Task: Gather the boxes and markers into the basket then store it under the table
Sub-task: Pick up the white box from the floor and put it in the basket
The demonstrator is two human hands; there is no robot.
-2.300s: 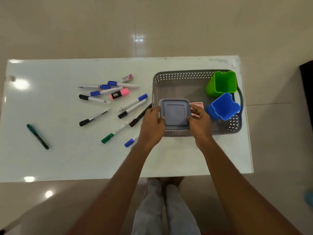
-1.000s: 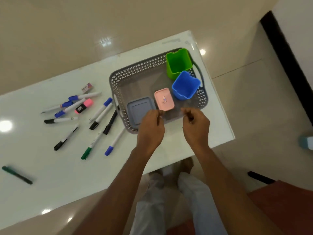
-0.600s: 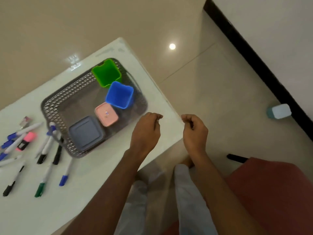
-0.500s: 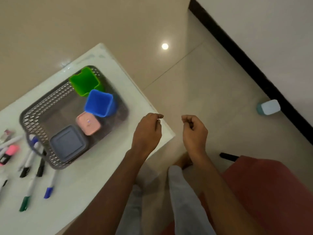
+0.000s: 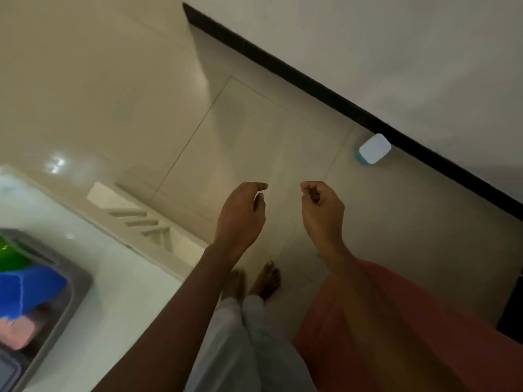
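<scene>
Where floor [image 5: 254, 131] lies open past the table [image 5: 119, 292] edge, left hand [image 5: 240, 219] (loosely curled) and fisted right hand [image 5: 322, 213] hover empty.

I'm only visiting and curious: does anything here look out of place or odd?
One thing: a small white and teal box lies on the floor beside the dark skirting, well away from the basket on the table, where the blue box and others sit. The left hand and right hand hold nothing.

Open floor [image 5: 254, 137] ahead; table [image 5: 121, 301] edge left, red surface [image 5: 438, 349] right, pale box [image 5: 374, 149] by wall [image 5: 396, 52]
</scene>
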